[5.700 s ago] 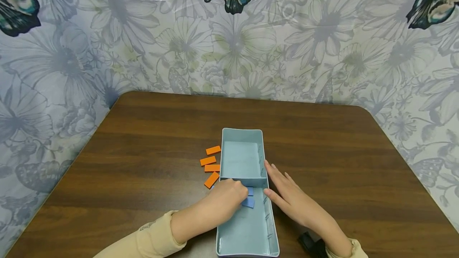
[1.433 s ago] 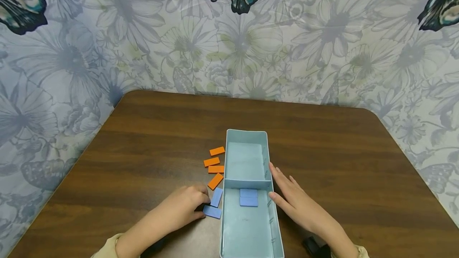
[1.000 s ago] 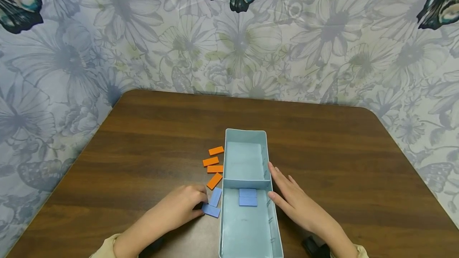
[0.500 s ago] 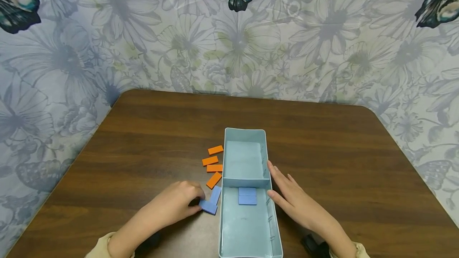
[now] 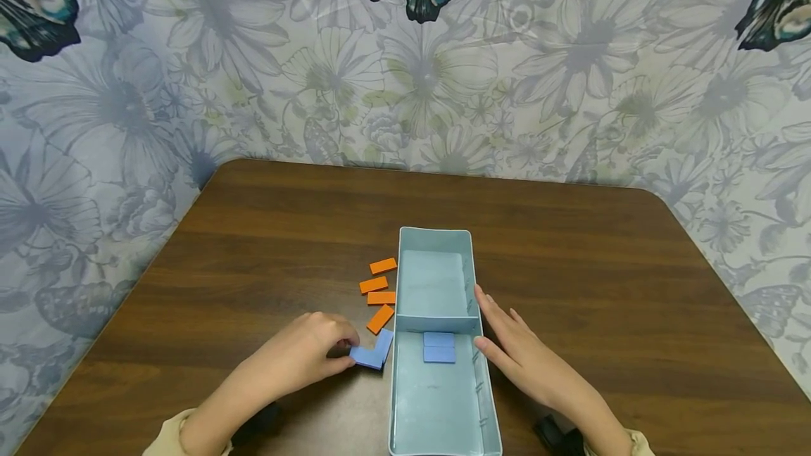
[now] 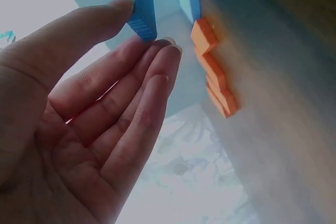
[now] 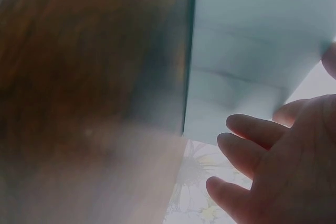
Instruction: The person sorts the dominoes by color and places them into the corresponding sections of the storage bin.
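My left hand pinches a blue rectangular block by one end, between thumb and fingertips; the left wrist view shows that block lifted off the table. Just beyond it in the head view lies another blue block, partly overlapped, beside the tray's left wall. Two more blue blocks sit side by side in the near compartment of the light blue tray. Against the tray's right wall rests my right hand, thumb and fingers extended. The right wrist view has this hand beside the tray wall.
Several orange blocks lie in a loose column left of the tray's far compartment. A divider crosses the tray. The brown wooden table reaches back to a flower-patterned wall.
Earlier my left hand was inside the tray; then it came to the blue blocks on the left. It now pinches one and has raised it slightly, drawing it left. The right hand stays put.
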`<state>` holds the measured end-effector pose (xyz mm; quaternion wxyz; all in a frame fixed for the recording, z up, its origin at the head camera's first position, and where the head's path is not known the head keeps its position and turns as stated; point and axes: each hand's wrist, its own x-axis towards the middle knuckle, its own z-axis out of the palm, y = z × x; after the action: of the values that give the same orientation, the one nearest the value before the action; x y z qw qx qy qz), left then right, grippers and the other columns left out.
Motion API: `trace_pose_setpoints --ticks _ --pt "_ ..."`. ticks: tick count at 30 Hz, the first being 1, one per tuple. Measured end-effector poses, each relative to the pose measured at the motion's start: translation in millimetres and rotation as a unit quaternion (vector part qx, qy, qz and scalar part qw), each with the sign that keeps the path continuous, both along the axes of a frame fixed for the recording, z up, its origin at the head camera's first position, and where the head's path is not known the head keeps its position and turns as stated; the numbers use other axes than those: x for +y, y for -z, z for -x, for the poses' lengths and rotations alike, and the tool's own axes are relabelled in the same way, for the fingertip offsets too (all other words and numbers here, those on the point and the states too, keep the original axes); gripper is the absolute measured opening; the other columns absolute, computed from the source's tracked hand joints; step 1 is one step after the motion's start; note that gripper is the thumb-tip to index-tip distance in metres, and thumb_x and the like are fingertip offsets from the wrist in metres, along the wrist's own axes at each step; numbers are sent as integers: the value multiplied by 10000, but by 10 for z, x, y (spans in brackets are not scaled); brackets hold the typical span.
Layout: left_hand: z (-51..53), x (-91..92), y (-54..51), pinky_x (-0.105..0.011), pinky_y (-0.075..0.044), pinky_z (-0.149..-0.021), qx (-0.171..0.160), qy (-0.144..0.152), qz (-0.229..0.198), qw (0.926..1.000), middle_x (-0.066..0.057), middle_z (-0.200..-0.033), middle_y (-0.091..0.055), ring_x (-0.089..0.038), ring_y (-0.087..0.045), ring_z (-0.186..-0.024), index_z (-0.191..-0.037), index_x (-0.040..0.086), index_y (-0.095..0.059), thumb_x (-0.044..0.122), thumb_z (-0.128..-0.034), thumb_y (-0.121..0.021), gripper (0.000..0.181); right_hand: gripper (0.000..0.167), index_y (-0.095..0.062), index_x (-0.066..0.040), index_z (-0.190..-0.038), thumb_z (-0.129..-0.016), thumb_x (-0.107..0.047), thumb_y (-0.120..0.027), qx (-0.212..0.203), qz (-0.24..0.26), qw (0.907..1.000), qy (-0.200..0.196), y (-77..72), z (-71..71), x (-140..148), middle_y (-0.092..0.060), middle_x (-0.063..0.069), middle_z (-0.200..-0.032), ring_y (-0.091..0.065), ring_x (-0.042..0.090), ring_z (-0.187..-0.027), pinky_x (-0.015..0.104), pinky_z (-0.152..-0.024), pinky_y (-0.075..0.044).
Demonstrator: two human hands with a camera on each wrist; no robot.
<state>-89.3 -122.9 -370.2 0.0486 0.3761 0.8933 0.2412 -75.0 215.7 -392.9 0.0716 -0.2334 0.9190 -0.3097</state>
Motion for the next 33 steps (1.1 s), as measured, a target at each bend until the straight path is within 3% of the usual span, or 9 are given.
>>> trace_pose_setpoints --ticks 13,23,33 --pt "-15 -34 -169 -249 -496 -643 711 -569 -520 9945 86 -808 -614 -69 -582 -724 -856 108 -693 95 -736 -788 154 655 -79 -179 -1514 -995 -333 -447 27 78 10000 16 13 -32 0 -109 -41 -1536 -150 253 -1377 561 -1046 -79" --pt "-8 130 -290 -234 -491 -660 1292 -290 -1234 9835 102 -838 -613 -36 -570 -751 -869 114 -684 82 -729 -790 178 652 -74 -186 -1514 -997 -336 -441 -17 90 9999 49 14 -17 21 -99 -47 -1536 -130 252 -1380 552 -1050 -79" --pt "-78 441 -346 -198 -462 -616 1245 -73 -1058 9865 69 -841 -620 -56 -541 -693 -883 93 -694 127 -759 -783 156 654 -74 -187 -1514 -996 -342 -441 -49 69 10000 51 2 -19 11 -102 -57 -1532 -119 246 -1382 543 -1055 -79"
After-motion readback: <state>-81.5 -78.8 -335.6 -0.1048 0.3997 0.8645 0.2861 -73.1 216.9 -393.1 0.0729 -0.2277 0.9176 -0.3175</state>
